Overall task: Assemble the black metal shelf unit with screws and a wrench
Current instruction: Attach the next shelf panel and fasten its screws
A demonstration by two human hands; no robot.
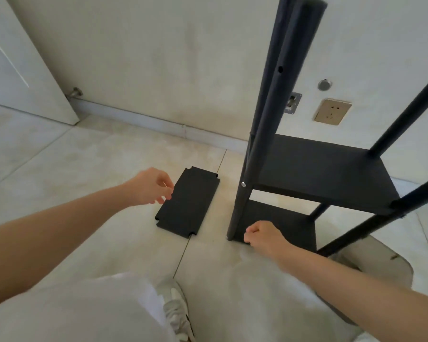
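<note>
A partly built black shelf unit (324,176) stands on the floor at right, with two boards fixed between upright black poles (269,114). A silver screw head (243,184) shows on the near left pole. A loose black shelf board (188,206) with notched corners lies flat on the tiles to the left. My left hand (151,186) hovers over that board's left edge, fingers loosely curled and holding nothing. My right hand (262,236) is curled in a fist at the front edge of the bottom board (289,225); whether it holds something is hidden.
A white wall with a beige power socket (331,111) and a metal plate (292,102) stands behind the unit. A white door (22,58) and its stopper (76,92) are at the far left. My knees in light trousers and a shoe (176,309) fill the foreground.
</note>
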